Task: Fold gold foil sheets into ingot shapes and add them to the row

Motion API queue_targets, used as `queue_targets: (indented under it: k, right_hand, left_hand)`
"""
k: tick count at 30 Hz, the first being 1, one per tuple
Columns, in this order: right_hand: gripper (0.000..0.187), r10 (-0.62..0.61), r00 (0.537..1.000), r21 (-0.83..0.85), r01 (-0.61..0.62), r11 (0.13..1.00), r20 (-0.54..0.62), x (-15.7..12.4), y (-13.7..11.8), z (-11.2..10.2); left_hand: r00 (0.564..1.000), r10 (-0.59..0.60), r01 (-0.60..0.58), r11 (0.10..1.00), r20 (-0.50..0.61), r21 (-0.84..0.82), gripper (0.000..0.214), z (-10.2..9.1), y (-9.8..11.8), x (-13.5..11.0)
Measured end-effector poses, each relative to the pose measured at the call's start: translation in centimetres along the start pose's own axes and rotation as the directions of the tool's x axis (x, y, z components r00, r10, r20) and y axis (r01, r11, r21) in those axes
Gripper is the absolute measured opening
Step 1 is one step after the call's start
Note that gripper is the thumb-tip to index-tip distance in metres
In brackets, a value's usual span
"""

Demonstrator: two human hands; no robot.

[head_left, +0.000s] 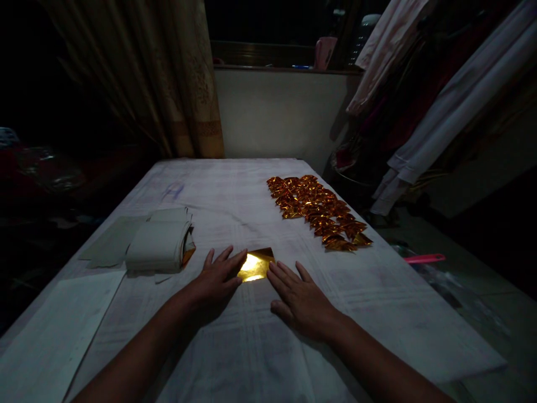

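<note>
Head view: I see left hand (pixel 221 278) and right hand (pixel 300 299) flat, fingers extended, just touching the gold sheet (pixel 257 265) between the table (pixel 377 324)'s side edges; room runs beyond to the far edge.

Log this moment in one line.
left hand: at gold foil sheet, left edge | right hand: at same sheet, right edge | far right: folded foil pieces | left: paper stack

Gold foil sheet (pixel 257 266), orange-gold folded foil pieces (pixel 315 206), pale grey paper stack (pixel 156 246), plaid white tablecloth (pixel 230 190), floral tan curtain (pixel 178 73)
</note>
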State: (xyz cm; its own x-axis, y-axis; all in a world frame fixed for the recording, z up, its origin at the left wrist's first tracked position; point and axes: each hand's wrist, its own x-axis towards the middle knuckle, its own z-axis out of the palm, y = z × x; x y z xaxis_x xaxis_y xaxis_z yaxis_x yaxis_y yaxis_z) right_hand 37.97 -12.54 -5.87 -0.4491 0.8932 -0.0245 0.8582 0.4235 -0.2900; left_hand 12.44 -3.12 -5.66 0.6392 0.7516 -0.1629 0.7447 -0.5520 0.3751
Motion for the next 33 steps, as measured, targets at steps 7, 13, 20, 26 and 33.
queue_targets:
  k: [7,13,20,26,33]
  right_hand:
    - [0.061,0.032,0.999,-0.02,-0.032,0.999,-0.01,-0.7,0.6,-0.1]
    - [0.066,0.029,0.999,-0.018,-0.029,0.999,0.021,-0.5,0.5,-0.2]
    - [0.065,0.065,0.994,-0.021,-0.063,0.998,0.087,-0.4,0.2,-0.8]
    - [0.056,0.053,0.999,-0.033,-0.053,0.998,-0.005,0.0,-0.1,-0.9]
    - [0.049,-0.053,0.99,-0.04,0.048,0.998,-0.127,5.8,-2.0,-0.6]
  left_hand:
    - [0.989,0.011,0.002,0.996,-0.148,0.089,0.048,0.5,4.1,-1.2]
    - [0.988,0.126,-0.116,0.987,-0.084,0.114,0.063,3.0,7.3,-1.5]
    - [0.998,0.055,-0.051,0.981,-0.018,0.188,0.065,2.0,4.6,-3.5]
    - [0.994,0.095,-0.077,0.96,-0.054,0.27,0.063,1.6,3.8,-4.2]
    - [0.991,0.096,-0.064,0.952,-0.094,0.298,0.063,2.6,3.3,-3.8]
